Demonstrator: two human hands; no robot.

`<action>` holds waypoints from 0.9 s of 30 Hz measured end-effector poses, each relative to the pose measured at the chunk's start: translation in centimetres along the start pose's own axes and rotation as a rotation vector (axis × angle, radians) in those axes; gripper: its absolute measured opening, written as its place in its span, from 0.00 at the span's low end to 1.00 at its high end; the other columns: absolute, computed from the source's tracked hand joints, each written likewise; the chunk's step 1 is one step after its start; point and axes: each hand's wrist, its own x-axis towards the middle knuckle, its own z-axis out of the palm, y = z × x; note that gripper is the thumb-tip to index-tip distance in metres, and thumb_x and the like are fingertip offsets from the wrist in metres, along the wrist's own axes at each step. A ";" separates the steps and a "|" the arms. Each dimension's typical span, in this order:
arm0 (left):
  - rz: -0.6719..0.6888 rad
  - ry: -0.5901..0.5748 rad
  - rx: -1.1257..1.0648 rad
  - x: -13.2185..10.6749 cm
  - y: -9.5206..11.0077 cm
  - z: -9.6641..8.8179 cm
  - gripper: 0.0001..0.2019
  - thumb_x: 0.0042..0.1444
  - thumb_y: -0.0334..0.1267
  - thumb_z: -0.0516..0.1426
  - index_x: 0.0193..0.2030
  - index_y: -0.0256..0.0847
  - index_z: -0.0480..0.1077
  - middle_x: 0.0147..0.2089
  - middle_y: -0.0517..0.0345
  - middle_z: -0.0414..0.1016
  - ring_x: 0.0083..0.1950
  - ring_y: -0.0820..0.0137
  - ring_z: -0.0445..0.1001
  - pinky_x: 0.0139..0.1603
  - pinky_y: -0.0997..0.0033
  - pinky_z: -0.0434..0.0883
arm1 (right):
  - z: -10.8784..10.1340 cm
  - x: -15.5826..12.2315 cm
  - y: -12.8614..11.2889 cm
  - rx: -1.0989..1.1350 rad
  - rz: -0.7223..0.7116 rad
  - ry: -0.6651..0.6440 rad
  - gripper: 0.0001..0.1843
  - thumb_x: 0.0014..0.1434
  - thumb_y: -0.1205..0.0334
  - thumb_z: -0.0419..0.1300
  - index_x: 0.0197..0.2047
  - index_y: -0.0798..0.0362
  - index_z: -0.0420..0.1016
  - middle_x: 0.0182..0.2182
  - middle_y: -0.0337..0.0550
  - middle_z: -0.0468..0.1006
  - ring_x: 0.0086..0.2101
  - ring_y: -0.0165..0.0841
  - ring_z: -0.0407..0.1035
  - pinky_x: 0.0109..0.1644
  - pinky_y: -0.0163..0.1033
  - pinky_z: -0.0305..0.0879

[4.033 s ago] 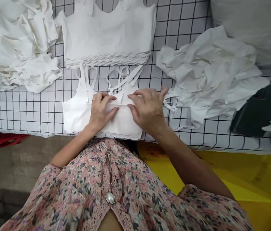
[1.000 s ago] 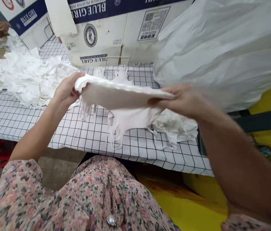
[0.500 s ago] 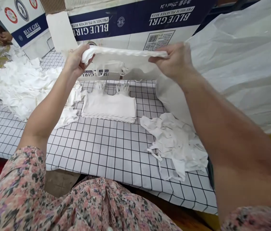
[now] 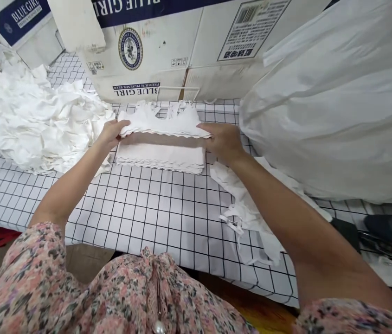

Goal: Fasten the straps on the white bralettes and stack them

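Note:
I hold a folded white strappy top (image 4: 164, 126) flat between both hands, just above a neat stack of folded white tops (image 4: 161, 157) on the checked table (image 4: 140, 208). My left hand (image 4: 111, 133) grips the top's left edge. At its right edge my right hand (image 4: 224, 139) is closed on the fabric. The straps point away from me, toward the boxes.
A heap of loose white tops (image 4: 35, 120) lies at the left. A smaller crumpled pile (image 4: 247, 204) sits under my right forearm. Cardboard boxes (image 4: 168, 51) stand behind the stack, a big white plastic bag (image 4: 335, 106) at the right. Dark objects (image 4: 383, 229) lie at the far right.
Earlier I smoothed the top at the table's near edge. I then lifted it high with both hands, and now it has come down to just above the stack at the back.

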 end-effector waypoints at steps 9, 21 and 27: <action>0.005 -0.079 0.165 -3.3 -2.2 -2.3 0.11 0.48 0.26 0.71 0.34 0.32 0.73 0.35 0.48 0.82 0.35 0.61 0.84 0.39 0.57 0.86 | 3.1 -4.0 0.8 -0.137 -0.173 0.076 0.25 0.61 0.72 0.53 0.57 0.55 0.83 0.52 0.55 0.81 0.54 0.48 0.72 0.57 0.52 0.68; 0.072 -0.062 0.188 -4.4 -2.4 -3.1 0.12 0.47 0.29 0.71 0.35 0.34 0.73 0.36 0.50 0.81 0.40 0.60 0.84 0.39 0.58 0.87 | 2.5 -5.4 1.2 -0.133 -0.192 0.123 0.23 0.65 0.70 0.53 0.57 0.52 0.82 0.46 0.52 0.77 0.49 0.46 0.68 0.57 0.53 0.63; 0.011 -0.054 0.224 -4.9 -3.3 -3.4 0.17 0.43 0.30 0.73 0.38 0.34 0.72 0.35 0.50 0.82 0.36 0.63 0.83 0.36 0.61 0.87 | 4.1 -6.3 1.6 -0.134 -0.267 0.132 0.19 0.65 0.69 0.53 0.52 0.51 0.82 0.41 0.51 0.76 0.44 0.45 0.67 0.50 0.51 0.64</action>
